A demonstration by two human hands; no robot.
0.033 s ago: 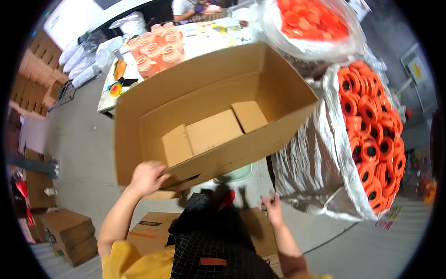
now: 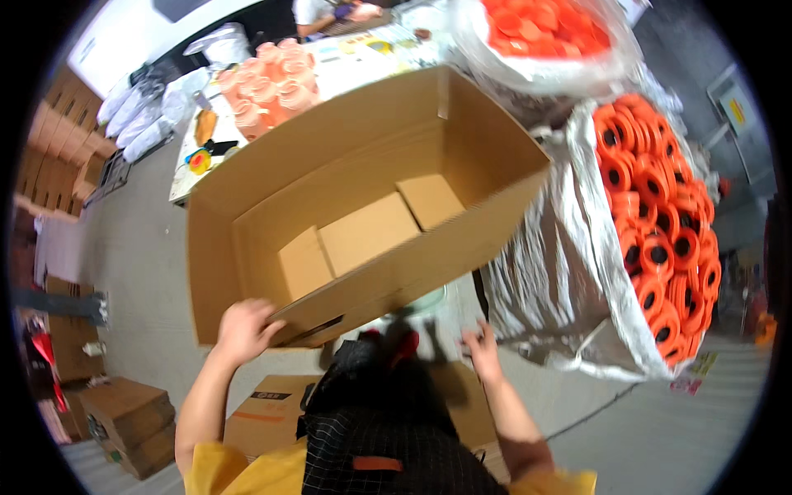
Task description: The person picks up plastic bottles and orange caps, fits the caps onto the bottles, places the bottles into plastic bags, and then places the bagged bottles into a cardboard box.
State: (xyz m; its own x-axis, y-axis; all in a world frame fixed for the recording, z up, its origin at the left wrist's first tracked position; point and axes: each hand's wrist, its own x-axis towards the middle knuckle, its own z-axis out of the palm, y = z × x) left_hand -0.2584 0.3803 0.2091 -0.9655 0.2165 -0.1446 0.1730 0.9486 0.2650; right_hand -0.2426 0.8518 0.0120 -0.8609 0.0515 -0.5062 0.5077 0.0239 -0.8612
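A large open cardboard box point(image 2: 363, 243) stands in front of me, tilted in the picture. Folded flaps cover part of its bottom, and nothing else shows inside. At the near left corner, my left hand point(image 2: 245, 332) grips the box's near rim, its thumb beside the dark slot in the wall and its other fingers partly hidden over the edge. My right hand point(image 2: 483, 350) hovers below the box's near right side, touching nothing. Its fingers are loosely bent and apart, close to a silvery woven sack point(image 2: 540, 276).
The sack is heaped with orange-red rings point(image 2: 657, 252); behind it a clear bag holds orange caps point(image 2: 544, 29). Pink ribbed parts point(image 2: 268, 87) and tape cover a white table point(image 2: 183, 175). Another person point(image 2: 318, 16) works behind. Cardboard boxes point(image 2: 132, 417) are stacked at left; flat cardboard point(image 2: 268, 412) lies near my legs.
The box and my left hand on its rim have shifted slightly left and nearer. My right hand sits a little higher in the picture. The whole view has also moved slightly.
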